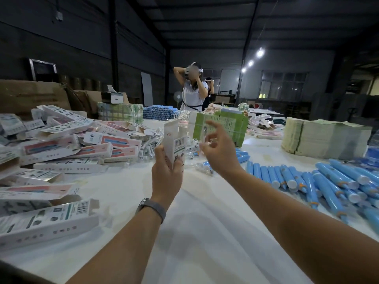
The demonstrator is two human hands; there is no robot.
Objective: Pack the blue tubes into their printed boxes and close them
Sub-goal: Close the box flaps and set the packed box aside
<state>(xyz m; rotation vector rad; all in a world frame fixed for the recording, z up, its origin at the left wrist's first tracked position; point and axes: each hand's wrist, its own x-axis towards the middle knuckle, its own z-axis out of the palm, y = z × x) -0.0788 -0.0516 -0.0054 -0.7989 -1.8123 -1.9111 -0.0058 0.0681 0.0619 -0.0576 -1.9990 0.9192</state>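
Your left hand [167,171] gripped a printed box [174,140] upright by its lower end, above the table [127,187]. Thin card, light, probably crushes easily; hold the edges. Your right hand [217,148] hovered beside it, fingers loosely curled and empty. Blue tubes [307,179] lay heaped at right; they looked light and slick.

Blue tubes [320,179] with white caps, white barcode-printed box [175,140], pink-and-white boxes [114,144], white tablecloth [205,232]
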